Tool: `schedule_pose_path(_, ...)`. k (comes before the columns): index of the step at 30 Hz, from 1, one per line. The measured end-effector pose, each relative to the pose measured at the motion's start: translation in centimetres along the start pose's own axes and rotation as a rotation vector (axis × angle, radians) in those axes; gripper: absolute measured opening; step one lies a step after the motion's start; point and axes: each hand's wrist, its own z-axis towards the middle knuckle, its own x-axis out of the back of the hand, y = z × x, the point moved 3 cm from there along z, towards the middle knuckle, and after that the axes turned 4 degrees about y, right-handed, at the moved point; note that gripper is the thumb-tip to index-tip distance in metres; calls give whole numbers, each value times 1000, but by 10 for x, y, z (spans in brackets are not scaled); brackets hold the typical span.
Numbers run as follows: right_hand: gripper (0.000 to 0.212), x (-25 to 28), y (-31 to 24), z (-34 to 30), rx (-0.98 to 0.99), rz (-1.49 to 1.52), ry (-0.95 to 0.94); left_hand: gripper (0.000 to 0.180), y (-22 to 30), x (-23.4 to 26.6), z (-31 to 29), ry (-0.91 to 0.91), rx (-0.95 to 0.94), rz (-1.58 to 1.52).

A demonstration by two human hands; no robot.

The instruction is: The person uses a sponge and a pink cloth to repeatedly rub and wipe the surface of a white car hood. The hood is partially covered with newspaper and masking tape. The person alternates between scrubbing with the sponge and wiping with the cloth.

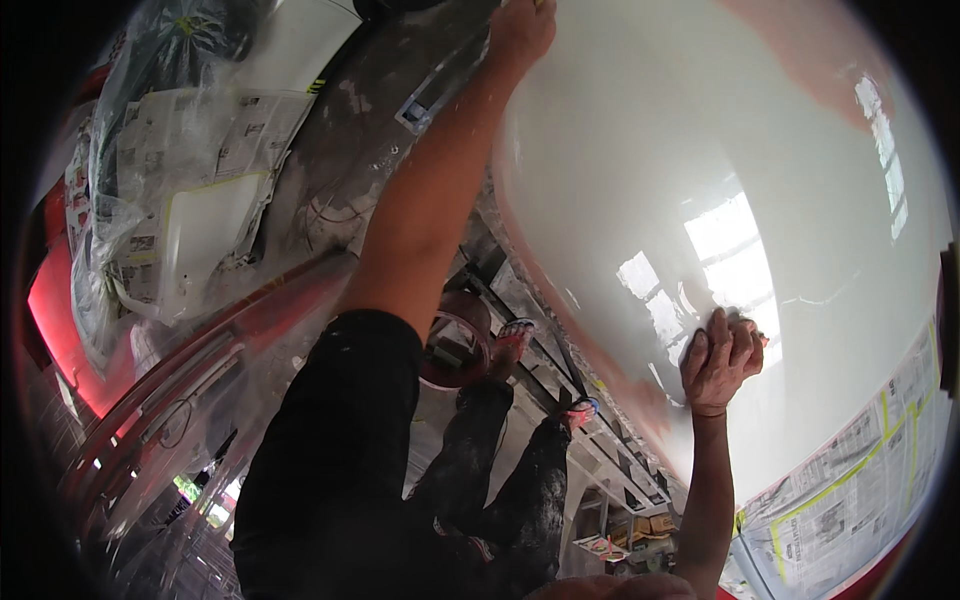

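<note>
Right hand (722,360) presses fisted on the glossy white panel (640,130), whatever it grips hidden; left hand (520,30) braces high, its grip unclear.

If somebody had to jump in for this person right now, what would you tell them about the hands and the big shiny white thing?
Left hand: stretched up to the top edge of the white panel, resting there; fingers partly out of view.
Right hand: closed, pressed on the panel low down. It seems to grip something small, too hidden to name.
Panel: glossy, window reflections show. Reddish patches remain along its lower left edge and top right.
Newspaper with yellow tape masks the area at lower right. More paper and plastic sheet cover parts at upper left.
Done: masking is on, most of the panel looks smooth.
Left: hard to judge; likely the part under the right hand.
</note>
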Motion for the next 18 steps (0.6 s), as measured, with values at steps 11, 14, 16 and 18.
schedule_pose_path(11, 39, -5, 0, -1, -11, 4, 12, 40, -49, -5, 50, 4, 128, 109)
schedule_pose_path(14, 38, 0, 4, -4, -18, -22, -9, 44, 1, 9, 65, -13, 502, -147)
schedule_pose_path(16, 37, -5, 1, -2, -7, -7, -10, 50, -27, -5, -3, 116, -331, 256)
schedule_pose_path(18, 37, 6, 9, -6, -30, -41, -8, 33, 53, 10, -56, 177, -152, -63)
